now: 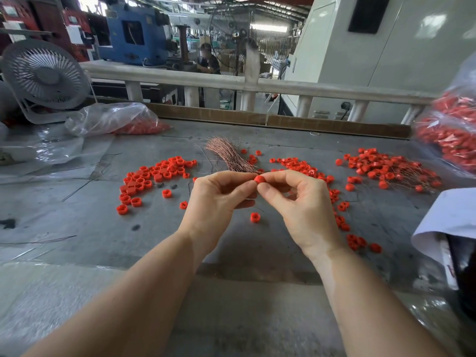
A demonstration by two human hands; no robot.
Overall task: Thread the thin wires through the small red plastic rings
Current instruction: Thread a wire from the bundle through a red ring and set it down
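Above counter (77,217) centre: left hand (216,199) and right hand (301,202) both pinch one red ring (259,179); wire bundle (229,155) at 12 o'clock.

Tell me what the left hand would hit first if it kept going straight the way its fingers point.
The left hand points right, toward the right hand. First it would meet the red ring pinched between both hands, then the right hand's fingertips just behind it. The gap is already closed, as far as the picture shows.
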